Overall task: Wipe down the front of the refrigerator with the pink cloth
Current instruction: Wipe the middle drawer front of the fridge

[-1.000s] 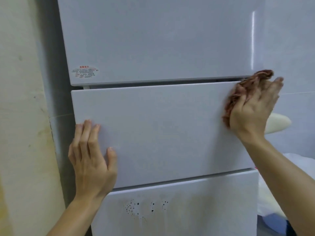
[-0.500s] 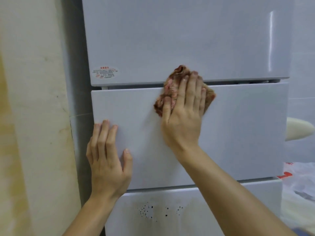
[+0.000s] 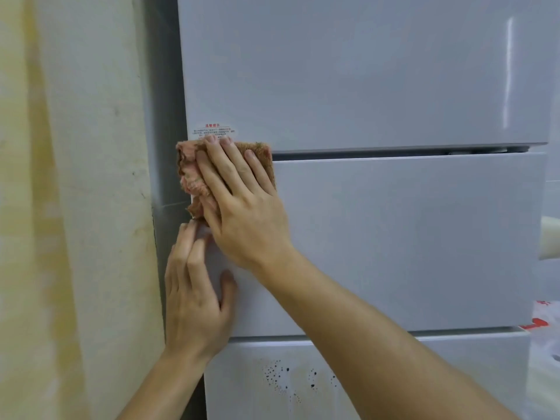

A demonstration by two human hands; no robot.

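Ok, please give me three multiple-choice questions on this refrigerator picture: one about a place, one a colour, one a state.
1. Where on the middle panel is the pink cloth?
A top left corner
B top right corner
C bottom centre
2. What colour is the heading of the sticker?
A green
B red
C blue
3. How is the left hand?
A holding a bottle
B a fist
C flat on the panel
Answers: 1 A, the right hand presses it there; 2 B, red print shows; 3 C, straight fingers rest on the panel.
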